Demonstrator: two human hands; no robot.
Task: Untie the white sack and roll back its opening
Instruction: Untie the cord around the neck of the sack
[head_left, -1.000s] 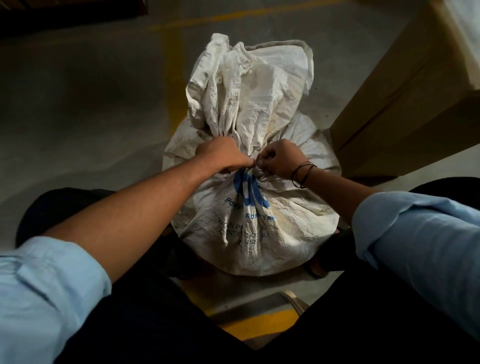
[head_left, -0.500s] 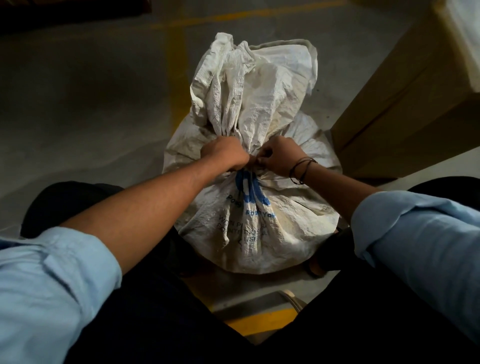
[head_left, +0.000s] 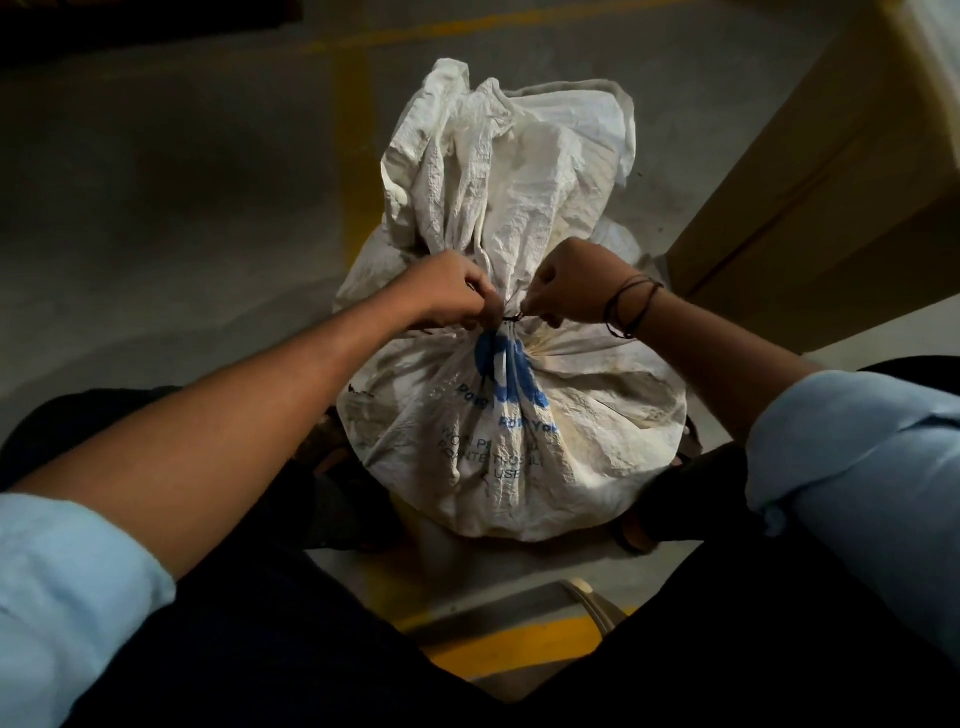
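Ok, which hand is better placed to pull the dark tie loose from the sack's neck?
Probably the right hand: its fingers pinch the dark tie at the neck of the white sack. The left hand grips the gathered neck beside the knot, better suited to steadying.

The sack (head_left: 519, 415) stands on the floor (head_left: 182, 208) directly in front of the person, between their 2 legs. Its filled body lies nearest the person, and its loose top rises behind the gathered neck, farther away. A cord (head_left: 511, 318) wraps that neck. The left hand (head_left: 452, 296) sits just left of the cord and the right hand (head_left: 576, 286) just right of it. Both pinch at the cord, the 2 hands near each other but apart. Bands (head_left: 631, 306) circle the right wrist. A box (head_left: 831, 182) stands on the floor right of the sack, beyond the right forearm. A painted line (head_left: 353, 156) runs along the floor behind the sack's left side.
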